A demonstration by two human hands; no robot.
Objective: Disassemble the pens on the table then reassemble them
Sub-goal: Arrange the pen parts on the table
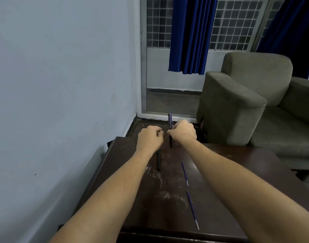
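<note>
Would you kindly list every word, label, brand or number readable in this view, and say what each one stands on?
None can be read.
Pen in right hand: any print too small and blurred to tell.
Pen in left hand: dark, no print to be made out.
Two refills on the table: no markings legible.

Living room: armchair (246, 102), curtains (188, 35)

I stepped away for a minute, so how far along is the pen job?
Done: two refills lie pulled out on the table. In hand: the left hand and right hand each grip a dark pen barrel. Left: reassembly.
</note>
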